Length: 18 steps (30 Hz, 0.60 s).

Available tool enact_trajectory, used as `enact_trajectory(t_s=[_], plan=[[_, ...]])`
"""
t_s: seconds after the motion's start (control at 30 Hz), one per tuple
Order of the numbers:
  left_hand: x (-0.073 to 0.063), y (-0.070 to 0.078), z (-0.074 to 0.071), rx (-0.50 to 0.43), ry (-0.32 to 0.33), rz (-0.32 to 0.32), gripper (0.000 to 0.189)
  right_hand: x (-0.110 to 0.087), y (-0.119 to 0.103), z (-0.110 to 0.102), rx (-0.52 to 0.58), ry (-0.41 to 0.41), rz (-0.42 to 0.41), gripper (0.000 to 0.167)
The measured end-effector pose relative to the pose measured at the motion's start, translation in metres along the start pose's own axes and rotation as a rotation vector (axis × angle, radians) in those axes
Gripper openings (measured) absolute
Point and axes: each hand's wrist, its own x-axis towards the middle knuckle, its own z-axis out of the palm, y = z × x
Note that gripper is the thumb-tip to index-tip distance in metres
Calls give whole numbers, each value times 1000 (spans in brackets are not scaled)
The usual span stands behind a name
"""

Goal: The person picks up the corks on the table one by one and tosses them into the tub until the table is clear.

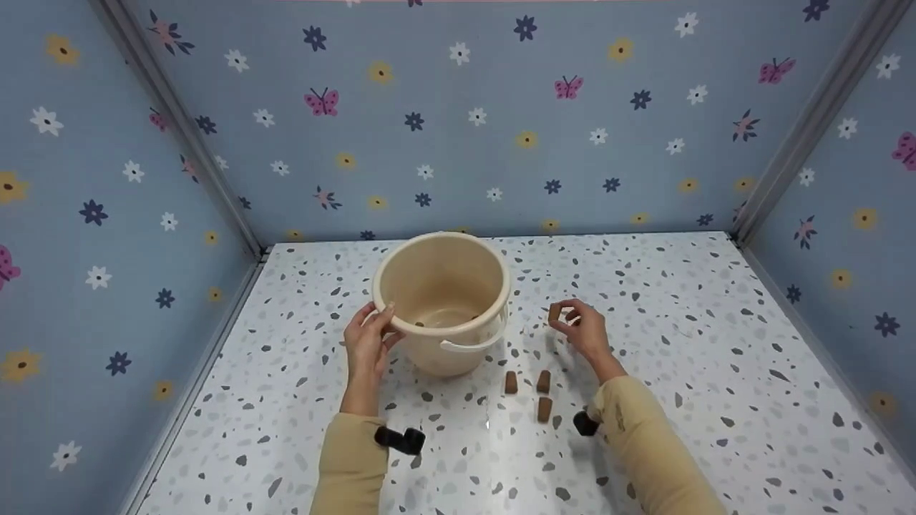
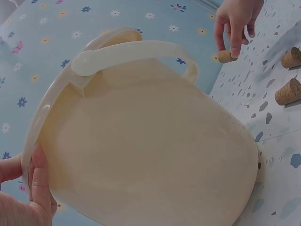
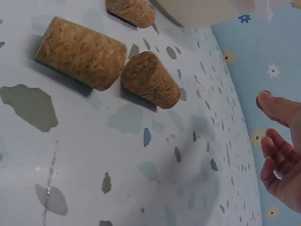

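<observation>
A cream plastic bucket [image 1: 447, 350] with a white handle [image 1: 472, 345] stands on the table, its mouth facing up. My left hand [image 1: 368, 343] grips the bucket's rim on the near left side, thumb over the edge. Right of the bucket, my right hand [image 1: 583, 329] pinches a cork stopper [image 1: 554, 313] between thumb and fingers, above the table. Three more tapered cork stoppers [image 1: 544, 410] lie on the table between the bucket and my right forearm. Small dark bits show on the bucket's floor; what they are cannot be made out.
The white speckled tabletop [image 1: 687, 400] is bounded by a blue flowered back wall [image 1: 494, 157] and matching side walls with grey metal corner posts [image 1: 809, 121]. A black wrist camera [image 1: 411, 441] sits on the left sleeve, another on the right.
</observation>
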Motion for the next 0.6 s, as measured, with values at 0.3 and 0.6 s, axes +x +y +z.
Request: enact_trajectory(t_s=[0.3,0.6], plan=[[1,2,0,-2,7,-21,42,0,-27,-11,20,54,-127,34],[1,1,0,2,17,-27,42,-4,-58,-12,59,84,-271,36]])
